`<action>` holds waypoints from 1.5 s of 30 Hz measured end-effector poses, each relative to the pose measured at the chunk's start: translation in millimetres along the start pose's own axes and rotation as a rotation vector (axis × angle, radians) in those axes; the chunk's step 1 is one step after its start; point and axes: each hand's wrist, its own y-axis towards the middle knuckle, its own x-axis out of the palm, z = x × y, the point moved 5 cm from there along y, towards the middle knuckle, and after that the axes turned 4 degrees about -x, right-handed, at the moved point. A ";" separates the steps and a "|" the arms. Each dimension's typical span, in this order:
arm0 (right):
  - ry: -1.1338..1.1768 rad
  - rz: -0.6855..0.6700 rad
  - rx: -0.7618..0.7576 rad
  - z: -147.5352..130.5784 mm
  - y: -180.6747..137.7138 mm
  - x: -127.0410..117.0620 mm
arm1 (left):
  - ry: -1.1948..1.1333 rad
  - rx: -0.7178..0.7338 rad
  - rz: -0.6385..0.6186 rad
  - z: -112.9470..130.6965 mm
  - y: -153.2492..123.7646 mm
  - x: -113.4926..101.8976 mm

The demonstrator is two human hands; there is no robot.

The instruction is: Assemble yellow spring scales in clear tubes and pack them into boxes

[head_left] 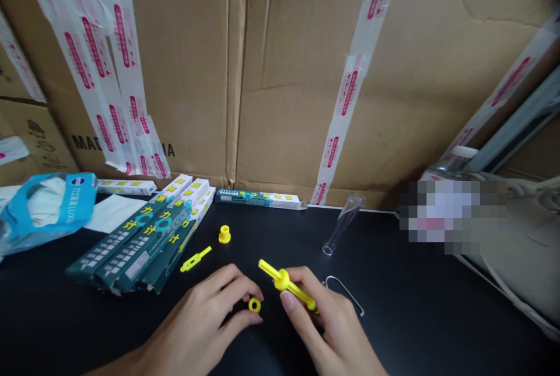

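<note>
Two bare hands come nearest to the camera, working over a dark table (pixel 406 329). Behind it stands a large carton (pixel 293 119), closing the far side like a wall. At left lie a blue bag (pixel 83 206), white paper (pixel 111 212) and long boxes (pixel 151 236), side by side. One more long box (pixel 262 198) lies along the foot of the carton. At right, a clear tube (pixel 343 225) slants on the table, and a metal hook (pixel 347 294) lies just beside the right hand, which covers part of it. Farther right is a grey object (pixel 520 242), partly blurred.

The left hand (pixel 210 309) is curved, palm inward; its thumb and forefinger are narrow around a small yellow ring (pixel 254 311) — they seem to hold it, but how firmly one cannot tell. The right hand (pixel 330 320) pinches a yellow rod (pixel 282 280) between thumb and forefinger, and the rod points forward and to the left.

Yellow parts are four in number: the ring, the rod, a flanged piece (pixel 224 236) and a flat piece (pixel 195 260) — the last two lie loose beyond the left hand. Of the side-by-side boxes, at least three can be counted; tube and hook are one each.
</note>
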 end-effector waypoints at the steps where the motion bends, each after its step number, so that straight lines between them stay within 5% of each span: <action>1: -0.001 0.009 0.008 0.8 0.0 -0.1 | -0.017 -0.015 0.008 -1.4 -0.2 -0.4; 7: 0.017 0.066 0.018 2.5 -0.1 -1.8 | 0.034 0.003 0.051 -10.1 -0.9 -1.3; 14: 0.069 0.100 0.072 1.4 -1.0 -1.5 | 0.382 0.163 0.401 -15.8 10.2 -31.1; 17: 0.082 0.091 0.082 0.3 -1.0 -1.2 | 0.568 0.196 0.461 -17.9 13.4 -33.2; 34: -0.039 0.082 -0.010 -2.6 -0.3 -9.2 | 0.529 0.332 0.263 -6.4 11.3 -24.2; 45: -0.080 0.154 0.012 10.5 -2.1 -27.0 | 0.473 0.519 0.269 6.6 0.1 -22.3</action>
